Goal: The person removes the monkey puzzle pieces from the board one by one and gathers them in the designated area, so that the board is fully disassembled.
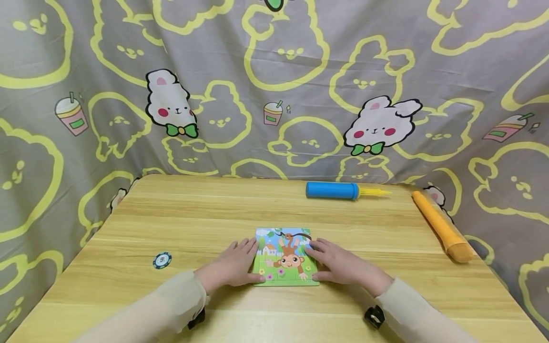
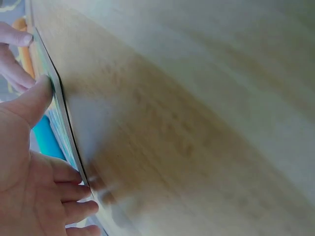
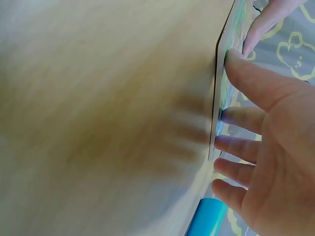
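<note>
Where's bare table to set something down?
Free: the table between chip and pump; also between puzzle and orange tube. Crowded: front centre, both hands on the puzzle.

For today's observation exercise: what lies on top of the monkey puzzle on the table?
Both hands rest on the puzzle: the left hand on its left edge, the right hand on its right edge, fingers flat. The monkey picture between them shows. The parts beneath the fingers are covered.

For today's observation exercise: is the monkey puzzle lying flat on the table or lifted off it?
Flat. The monkey puzzle lies on the table, with the left hand and right hand resting open at its sides.
</note>
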A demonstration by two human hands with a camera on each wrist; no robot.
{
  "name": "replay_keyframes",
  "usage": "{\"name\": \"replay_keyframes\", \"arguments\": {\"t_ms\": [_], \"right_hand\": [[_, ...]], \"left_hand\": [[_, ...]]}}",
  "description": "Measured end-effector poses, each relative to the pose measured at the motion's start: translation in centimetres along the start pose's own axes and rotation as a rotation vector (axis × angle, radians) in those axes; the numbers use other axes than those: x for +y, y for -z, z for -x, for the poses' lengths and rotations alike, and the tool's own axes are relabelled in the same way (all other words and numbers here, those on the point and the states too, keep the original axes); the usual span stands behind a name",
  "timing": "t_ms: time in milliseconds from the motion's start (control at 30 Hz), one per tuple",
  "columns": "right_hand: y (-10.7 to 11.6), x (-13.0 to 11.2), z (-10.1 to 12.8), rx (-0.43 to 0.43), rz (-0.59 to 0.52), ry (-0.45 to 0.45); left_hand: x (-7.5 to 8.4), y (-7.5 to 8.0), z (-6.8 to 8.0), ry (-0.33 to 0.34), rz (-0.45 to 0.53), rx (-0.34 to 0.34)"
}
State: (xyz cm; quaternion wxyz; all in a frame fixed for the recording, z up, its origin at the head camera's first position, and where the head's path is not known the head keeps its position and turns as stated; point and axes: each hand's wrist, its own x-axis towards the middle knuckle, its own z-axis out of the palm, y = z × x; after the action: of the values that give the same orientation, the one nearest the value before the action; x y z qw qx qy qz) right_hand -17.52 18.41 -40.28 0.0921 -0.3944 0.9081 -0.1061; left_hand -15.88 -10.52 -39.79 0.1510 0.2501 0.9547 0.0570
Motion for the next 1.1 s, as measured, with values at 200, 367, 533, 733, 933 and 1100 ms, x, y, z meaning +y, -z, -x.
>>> {"name": "replay_keyframes", "arguments": {"t_ms": [200,367,533,733,933,1100], "right_hand": [[1.0,0.0,-1.3,0.055,-0.034,0.004],[1.9,-0.2,-4.4,0.075,-0.179,0.011],[1.6,-0.9,-7.9,0.05,-0.236,0.016],[0.8,-1.4,-10.6,0.039,-0.155,0.019],[0.3,-1.5,-11.6,0.034,-0.094,0.021],[0.1,-1.6,-11.9,0.012,-0.086,-0.002]], "left_hand": [[-1.0,-0.1,-0.5,-0.014,0.073,0.061],[-1.9,0.1,-1.9,-0.021,0.047,0.112],[-2.2,0.4,-3.0,0.01,0.035,0.099],[-2.0,0.6,-3.8,0.02,0.001,0.043],[-1.9,0.5,-4.3,0.054,-0.025,0.011],[-1.8,0.7,-4.4,0.069,-0.047,-0.02]]}}
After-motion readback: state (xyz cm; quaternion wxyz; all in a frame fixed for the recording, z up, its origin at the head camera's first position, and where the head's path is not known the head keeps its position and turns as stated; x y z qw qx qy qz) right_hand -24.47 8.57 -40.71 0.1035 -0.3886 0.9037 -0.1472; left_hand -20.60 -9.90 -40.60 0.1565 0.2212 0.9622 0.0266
